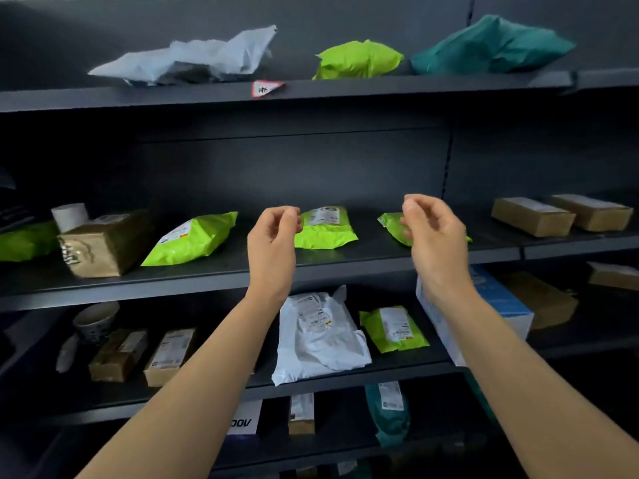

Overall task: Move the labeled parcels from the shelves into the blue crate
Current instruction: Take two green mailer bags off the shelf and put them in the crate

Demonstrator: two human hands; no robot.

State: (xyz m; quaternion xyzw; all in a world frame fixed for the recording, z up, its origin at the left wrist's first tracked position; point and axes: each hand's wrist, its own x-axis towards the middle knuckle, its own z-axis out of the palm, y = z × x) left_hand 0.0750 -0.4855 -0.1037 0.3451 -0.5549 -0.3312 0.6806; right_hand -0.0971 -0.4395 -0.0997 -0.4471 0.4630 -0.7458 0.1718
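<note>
Dark shelving (242, 271) fills the view. Left hand (273, 243) and right hand (434, 236) are raised, fingers loosely curled, holding nothing. Labeled green parcels (325, 228) lie on the middle shelf just behind them.

- Both bare forearms reach up toward the middle shelf (242, 271) of a dark shelving unit.
- The left hand (273, 243) has its fingers curled loosely, holding nothing, in front of a lime-green mailer (325, 229) with a white label.
- The right hand (432, 236), also curled and holding nothing, partly covers another lime-green parcel (390, 224).
- On the top shelf lie a white crumpled bag (193, 60), a green bag (358, 60) and a teal bag (491, 46).
- Cardboard boxes (532, 216) sit at the right.
</note>
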